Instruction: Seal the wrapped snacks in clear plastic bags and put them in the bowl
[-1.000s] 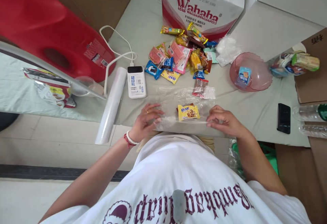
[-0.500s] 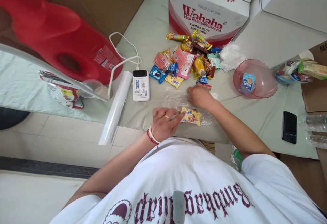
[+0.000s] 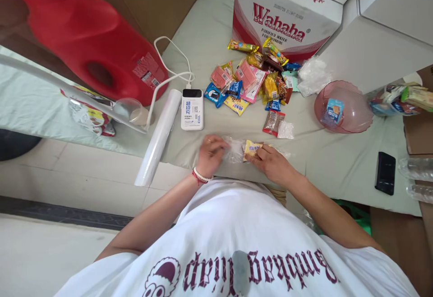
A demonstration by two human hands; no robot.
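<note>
A small yellow cookie packet (image 3: 251, 148) lies near the bed-like surface's front edge, on a sheet of clear plastic film (image 3: 235, 150). My right hand (image 3: 272, 164) has its fingers closed on the packet's right part and covers some of it. To the left, my left hand (image 3: 210, 156) pinches the left side of the film; its fingertips are slightly blurred. Beyond my right hand lie a red-brown snack packet (image 3: 273, 122) and a small crumpled clear-wrapped piece (image 3: 286, 130). Further back is a loose heap of wrapped snacks (image 3: 248, 80).
A white power bank (image 3: 192, 109) with a cable and a roll of clear film (image 3: 158, 136) lie left. The pink bowl (image 3: 343, 123) holds a blue packet. A black phone (image 3: 385, 173) is at far right. Behind stand a Wahaha carton (image 3: 284, 21) and a red jug (image 3: 101, 39).
My right hand has come back from near the heap onto the yellow packet, uncovering the red-brown packet and the clear-wrapped piece. My left hand has left the packet and pulled slightly left.
</note>
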